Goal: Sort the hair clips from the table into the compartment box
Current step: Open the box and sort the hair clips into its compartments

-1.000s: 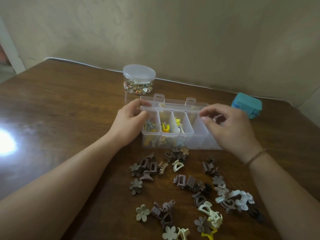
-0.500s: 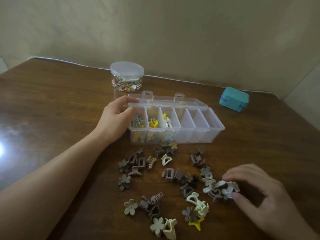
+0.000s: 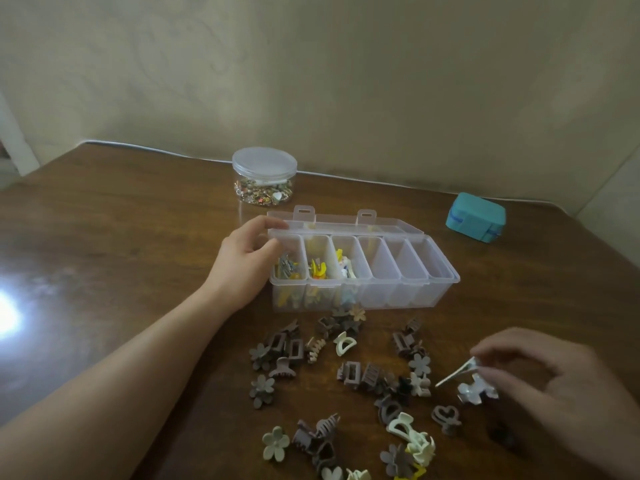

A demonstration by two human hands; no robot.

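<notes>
A clear compartment box (image 3: 440,289) stands open mid-table, its lid folded back. Its three left compartments hold yellow and mixed clips; those on the right look empty. My left hand (image 3: 244,261) grips the box's left end, thumb on the rim. Several brown, cream and grey hair clips (image 3: 349,370) lie scattered on the table in front of the box. My right hand (image 3: 540,386) at the lower right pinches a white flower clip (image 3: 476,389), lifted slightly above the pile. A brown heart clip (image 3: 446,418) lies just below it.
A round clear jar (image 3: 264,176) of small trinkets with a lid stands behind the box. A teal case (image 3: 475,216) sits at the back right. The wooden table (image 3: 121,237) meets the wall at its far edge; glare shines at the left.
My right hand left the box, dropped to the pile at the lower right and picked up a white flower clip. My left hand kept its hold on the box.
</notes>
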